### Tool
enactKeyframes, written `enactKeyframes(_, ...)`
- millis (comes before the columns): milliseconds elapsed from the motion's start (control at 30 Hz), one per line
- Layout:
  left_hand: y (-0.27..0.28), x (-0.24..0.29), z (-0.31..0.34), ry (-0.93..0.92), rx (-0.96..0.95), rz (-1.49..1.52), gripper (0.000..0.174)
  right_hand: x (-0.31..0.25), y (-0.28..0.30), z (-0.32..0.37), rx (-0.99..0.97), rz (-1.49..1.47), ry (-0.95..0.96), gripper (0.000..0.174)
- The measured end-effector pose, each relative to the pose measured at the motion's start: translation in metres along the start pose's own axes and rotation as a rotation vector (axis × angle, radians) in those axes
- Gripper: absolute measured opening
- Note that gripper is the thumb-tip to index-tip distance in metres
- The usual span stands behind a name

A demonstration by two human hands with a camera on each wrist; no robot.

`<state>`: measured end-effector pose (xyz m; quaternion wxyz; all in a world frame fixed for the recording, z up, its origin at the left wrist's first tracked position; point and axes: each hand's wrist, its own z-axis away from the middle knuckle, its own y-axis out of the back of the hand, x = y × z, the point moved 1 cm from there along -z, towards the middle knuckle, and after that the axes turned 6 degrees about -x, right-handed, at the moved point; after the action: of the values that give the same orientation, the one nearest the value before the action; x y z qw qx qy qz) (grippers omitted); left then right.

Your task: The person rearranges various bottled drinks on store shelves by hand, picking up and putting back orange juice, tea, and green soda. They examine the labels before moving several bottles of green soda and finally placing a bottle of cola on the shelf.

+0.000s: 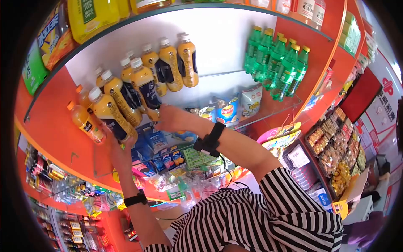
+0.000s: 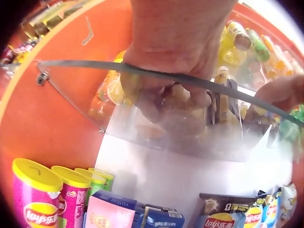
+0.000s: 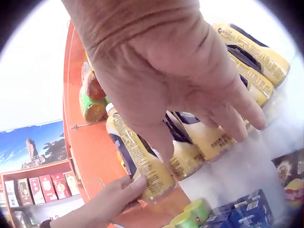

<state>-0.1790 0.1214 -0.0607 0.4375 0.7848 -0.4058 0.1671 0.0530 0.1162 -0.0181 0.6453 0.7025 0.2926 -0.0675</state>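
Note:
Yellow drink bottles with dark labels and white caps stand in rows on the glass shelf. In the head view my left hand (image 1: 121, 147) grips the lower end of the front left yellow bottle (image 1: 110, 113); its thumb (image 3: 137, 185) lies on that bottle in the right wrist view. My right hand (image 1: 174, 119) is at the base of another yellow bottle (image 1: 145, 84), thumb on one side and fingers on the other, fingertips partly hidden. Beside the left hand's bottle stands an orange juice bottle (image 1: 86, 122). Through the glass, the left hand (image 2: 166, 95) shows curled fingers.
Green soda bottles (image 1: 279, 63) stand in a group at the right of the same shelf. Chip bags (image 1: 226, 110) and snack packs lie below the glass, with chip canisters (image 2: 35, 190) at the lower left. A shelf edge (image 1: 138, 17) curves overhead, holding more drinks.

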Motion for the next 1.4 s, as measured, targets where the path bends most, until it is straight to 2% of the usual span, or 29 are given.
enactKeyframes(67,0.003,0.007,0.002,0.097,-0.056,0.024,0.076,-0.006,-0.006,0.007,-0.042,0.052,0.043,0.053)
enactKeyframes(133,0.002,0.000,0.001,0.100,-0.075,-0.002,0.076,-0.013,-0.012,0.011,-0.175,0.230,0.148,0.042)
enactKeyframes(267,0.006,0.009,0.002,0.160,-0.114,-0.013,0.075,-0.026,-0.019,0.018,-0.230,0.284,0.174,0.037)
enactKeyframes(367,0.005,0.008,0.002,0.109,-0.062,-0.020,0.069,-0.033,-0.020,0.024,-0.297,0.352,0.136,0.040)
enactKeyframes(467,0.007,0.013,0.002,0.196,-0.117,-0.018,0.071,-0.044,-0.017,0.036,-0.244,0.337,0.125,0.046)
enactKeyframes(533,0.007,0.011,0.002,0.177,-0.108,0.002,0.073,-0.043,-0.028,0.038,-0.193,0.287,0.092,0.057)
enactKeyframes(567,0.007,0.009,0.003,0.159,-0.101,0.019,0.076,-0.042,-0.035,0.041,-0.197,0.288,0.100,0.057)
enactKeyframes(633,0.005,0.005,0.002,0.199,-0.107,-0.056,0.080,-0.047,-0.041,0.048,-0.058,0.480,0.150,0.066)
enactKeyframes(667,0.006,-0.002,0.002,0.243,-0.114,-0.136,0.085,-0.046,-0.043,0.052,-0.074,0.473,0.186,0.066)
enactKeyframes(733,-0.002,-0.011,0.002,0.140,-0.030,-0.168,0.082,-0.051,-0.038,0.064,-0.053,0.695,0.200,0.073)
enactKeyframes(767,-0.006,-0.014,0.003,0.089,0.012,-0.186,0.082,-0.054,-0.038,0.061,-0.082,0.667,0.162,0.069)
enactKeyframes(800,-0.006,-0.013,0.002,0.112,0.007,-0.205,0.082,-0.056,-0.037,0.060,-0.112,0.645,0.126,0.065)
enactKeyframes(867,0.000,0.008,0.004,0.112,0.037,-0.246,0.076,-0.034,-0.058,0.054,0.017,0.699,0.206,0.056)
enactKeyframes(933,0.009,0.023,0.005,0.217,-0.009,-0.203,0.069,-0.040,-0.053,0.053,-0.054,0.759,0.203,0.048)
enactKeyframes(1067,0.013,0.035,0.007,0.265,0.045,-0.190,0.065,-0.038,-0.054,0.049,-0.074,0.825,0.325,0.051)
enactKeyframes(1133,0.016,0.043,0.006,0.338,-0.011,-0.187,0.062,-0.041,-0.057,0.043,-0.105,0.666,0.409,0.050)
enactKeyframes(1167,0.013,0.042,0.007,0.303,0.019,-0.188,0.060,-0.044,-0.060,0.042,-0.109,0.669,0.429,0.050)
enactKeyframes(1267,0.010,0.034,0.011,0.293,0.021,-0.169,0.066,-0.060,-0.071,0.041,-0.118,0.608,0.522,0.050)
enactKeyframes(1333,0.007,0.032,0.018,0.275,0.080,-0.199,0.064,-0.065,-0.077,0.039,0.153,0.631,0.655,0.039)
enactKeyframes(1400,0.003,0.030,0.019,0.262,0.132,-0.226,0.062,-0.069,-0.082,0.030,0.117,0.592,0.646,0.041)
